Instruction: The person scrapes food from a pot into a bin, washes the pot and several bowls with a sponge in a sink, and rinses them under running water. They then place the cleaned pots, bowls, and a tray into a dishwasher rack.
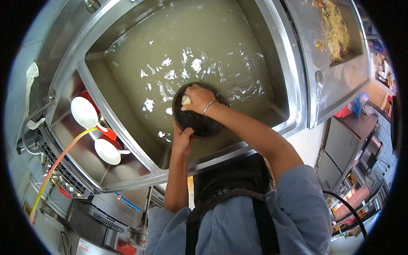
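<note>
A round black dish with a ridged rim [204, 126] is tilted in the cloudy water [197, 38] of a large stainless steel sink, partly under the surface. My left hand [182, 136] grips its near left rim, thumb on top. Inside the dish, my right hand [198, 98] presses a pale, crumpled scrubbing pad or cloth [186, 100] against the dark surface; the fingers hide part of the pad. A metal bangle [209, 107] circles the right wrist.
In the smaller left basin are two red-and-white handled pans [83, 112] [107, 150] and a yellow-red hose [63, 153]. On the right counter lie a spoon [319, 79] and a perforated strainer tray of food scraps [334, 35]. The sink's metal rim [223, 156] runs before me.
</note>
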The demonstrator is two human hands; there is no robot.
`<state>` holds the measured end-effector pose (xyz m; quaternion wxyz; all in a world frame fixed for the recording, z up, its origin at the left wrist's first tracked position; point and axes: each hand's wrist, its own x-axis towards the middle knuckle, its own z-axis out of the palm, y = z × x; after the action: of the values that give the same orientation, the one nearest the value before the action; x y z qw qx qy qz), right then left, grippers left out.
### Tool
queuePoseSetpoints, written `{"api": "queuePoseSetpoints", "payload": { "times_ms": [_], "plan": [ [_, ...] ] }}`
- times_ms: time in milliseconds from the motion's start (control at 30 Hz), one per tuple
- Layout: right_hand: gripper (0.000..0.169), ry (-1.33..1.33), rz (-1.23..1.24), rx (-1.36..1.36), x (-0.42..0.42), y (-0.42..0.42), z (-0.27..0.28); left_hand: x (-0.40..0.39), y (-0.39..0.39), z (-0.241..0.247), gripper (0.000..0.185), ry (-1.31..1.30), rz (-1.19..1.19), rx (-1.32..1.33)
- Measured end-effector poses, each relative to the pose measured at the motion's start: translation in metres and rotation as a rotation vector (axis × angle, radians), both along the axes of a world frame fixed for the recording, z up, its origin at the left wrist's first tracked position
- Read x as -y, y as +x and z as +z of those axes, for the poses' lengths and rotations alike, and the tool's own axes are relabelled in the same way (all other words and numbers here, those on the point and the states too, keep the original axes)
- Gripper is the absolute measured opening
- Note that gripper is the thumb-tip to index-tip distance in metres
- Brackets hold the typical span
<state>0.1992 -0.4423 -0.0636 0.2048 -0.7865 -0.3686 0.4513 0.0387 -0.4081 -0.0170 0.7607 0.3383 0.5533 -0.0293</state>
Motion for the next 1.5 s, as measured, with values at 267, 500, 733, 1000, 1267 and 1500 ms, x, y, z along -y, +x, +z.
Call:
{"api": "queuePoseSetpoints", "payload": {
  "times_ms": [267,500,733,1000,1267,1500],
  "plan": [
    [0.046,0.034,-0.060,0.039,0.003,-0.009,-0.001,-0.002,0.003,-0.001,0.067,-0.014,-0.020,-0.067],
    [0.054,-0.022,0.037,0.000,0.002,-0.002,-0.007,0.000,0.006,0.005,0.066,-0.009,-0.011,-0.093],
    [0.050,0.010,-0.083,0.023,0.001,-0.007,-0.002,0.000,0.010,0.009,0.063,0.005,-0.027,-0.133],
    [0.053,0.025,-0.002,-0.015,0.022,-0.001,-0.018,-0.007,0.001,-0.007,0.060,-0.012,0.015,-0.081],
    [0.046,0.052,0.039,-0.011,0.014,-0.006,-0.013,-0.006,0.002,-0.013,0.057,0.020,0.020,-0.086],
    [0.046,-0.003,-0.026,0.004,0.011,0.004,-0.016,-0.005,0.007,-0.006,0.057,0.015,-0.001,-0.129]
  ]
}}
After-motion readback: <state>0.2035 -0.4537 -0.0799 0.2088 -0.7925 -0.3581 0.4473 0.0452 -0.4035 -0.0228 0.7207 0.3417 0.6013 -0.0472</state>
